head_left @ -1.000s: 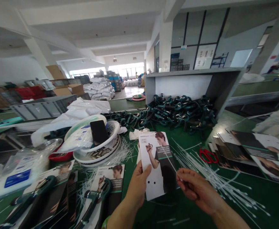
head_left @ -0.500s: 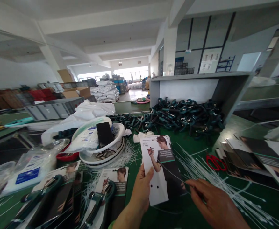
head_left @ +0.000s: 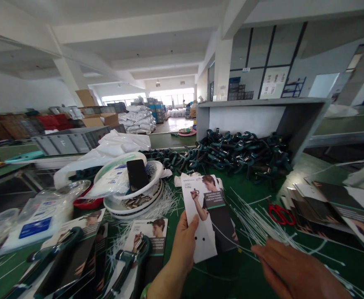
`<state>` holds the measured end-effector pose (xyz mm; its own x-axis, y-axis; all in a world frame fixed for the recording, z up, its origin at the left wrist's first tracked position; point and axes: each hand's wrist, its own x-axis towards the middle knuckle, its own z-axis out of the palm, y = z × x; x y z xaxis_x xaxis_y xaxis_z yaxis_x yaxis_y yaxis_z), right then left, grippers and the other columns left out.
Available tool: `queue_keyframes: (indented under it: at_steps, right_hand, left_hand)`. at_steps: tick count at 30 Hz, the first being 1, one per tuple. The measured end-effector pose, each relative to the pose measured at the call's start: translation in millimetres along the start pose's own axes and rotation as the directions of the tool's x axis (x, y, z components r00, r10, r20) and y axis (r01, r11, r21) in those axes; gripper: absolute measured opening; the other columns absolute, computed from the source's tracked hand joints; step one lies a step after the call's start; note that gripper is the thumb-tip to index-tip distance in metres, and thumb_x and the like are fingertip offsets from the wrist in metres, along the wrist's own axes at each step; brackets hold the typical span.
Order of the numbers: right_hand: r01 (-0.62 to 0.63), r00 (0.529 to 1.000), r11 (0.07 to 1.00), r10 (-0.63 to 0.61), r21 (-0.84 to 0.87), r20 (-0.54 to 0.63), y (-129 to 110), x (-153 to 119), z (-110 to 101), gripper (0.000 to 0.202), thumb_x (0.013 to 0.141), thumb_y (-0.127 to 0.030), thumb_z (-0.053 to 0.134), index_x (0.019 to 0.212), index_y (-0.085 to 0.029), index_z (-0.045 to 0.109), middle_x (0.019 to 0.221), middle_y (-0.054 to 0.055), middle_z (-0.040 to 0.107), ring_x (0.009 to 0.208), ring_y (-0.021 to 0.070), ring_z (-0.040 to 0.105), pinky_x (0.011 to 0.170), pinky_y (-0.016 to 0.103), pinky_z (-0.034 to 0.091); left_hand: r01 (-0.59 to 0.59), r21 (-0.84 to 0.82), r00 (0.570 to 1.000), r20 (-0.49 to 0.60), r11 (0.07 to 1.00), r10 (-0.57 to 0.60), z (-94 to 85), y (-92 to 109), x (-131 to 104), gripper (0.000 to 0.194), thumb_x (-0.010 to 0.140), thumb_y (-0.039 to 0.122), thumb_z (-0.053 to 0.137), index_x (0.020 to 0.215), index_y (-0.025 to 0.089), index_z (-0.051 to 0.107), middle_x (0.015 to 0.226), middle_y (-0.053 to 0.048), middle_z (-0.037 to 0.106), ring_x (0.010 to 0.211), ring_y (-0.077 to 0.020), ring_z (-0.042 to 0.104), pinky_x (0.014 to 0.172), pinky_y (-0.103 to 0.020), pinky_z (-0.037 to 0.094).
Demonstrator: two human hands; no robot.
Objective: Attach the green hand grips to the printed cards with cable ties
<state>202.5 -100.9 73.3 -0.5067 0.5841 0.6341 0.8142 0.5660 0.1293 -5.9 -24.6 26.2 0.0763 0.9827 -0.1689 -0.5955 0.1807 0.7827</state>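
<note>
left fingers [head_left: 192, 224] on card's [head_left: 208, 216] left edge, right hand [head_left: 294, 272] apart

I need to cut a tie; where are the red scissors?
The red scissors lie on the green table at the right of the head view, between the spread of white ties and the stack of cards.

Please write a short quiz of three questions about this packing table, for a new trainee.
1. True or false: the left hand holds a printed card.
2. What colour are the scissors?
3. What does the right hand rest over? A) white plastic ties B) the stacked bowls C) the grey crate

Key: 1 true; 2 red; 3 A.
</note>
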Motion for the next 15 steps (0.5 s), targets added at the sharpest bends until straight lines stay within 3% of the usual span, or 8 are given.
queue_keyframes:
  at_steps: [12,15]
  right_hand:
    - [0.068,0.997,0.981,-0.076,-0.183,-0.032,5,15,-7,0.027,0.077,-0.011,0.039,0.091,-0.022,0.060,0.073,0.005,0.069,0.059,0.0169,0.063,0.051,0.026,0.047]
    - [0.067,0.997,0.968,-0.071,-0.243,-0.008,0,19,2,0.030,0.076,-0.006,0.037,0.091,-0.020,0.060,0.071,0.005,0.066,0.055,0.0160,0.060,0.047,0.025,0.042]
  left_hand:
    - [-0.084,0.158,0.996,0.009,0.984,0.084,2.9,0,-9,0.051,0.072,0.039,0.068,0.117,0.019,0.054,0.102,-0.007,0.068,0.086,-0.0210,0.063,0.076,-0.030,0.047]
    - [-0.007,0.084,1.000,0.002,0.996,0.006,8.0,0,-14,0.057,0.070,0.039,0.071,0.120,0.022,0.051,0.102,-0.007,0.068,0.086,-0.0213,0.064,0.076,-0.030,0.047]
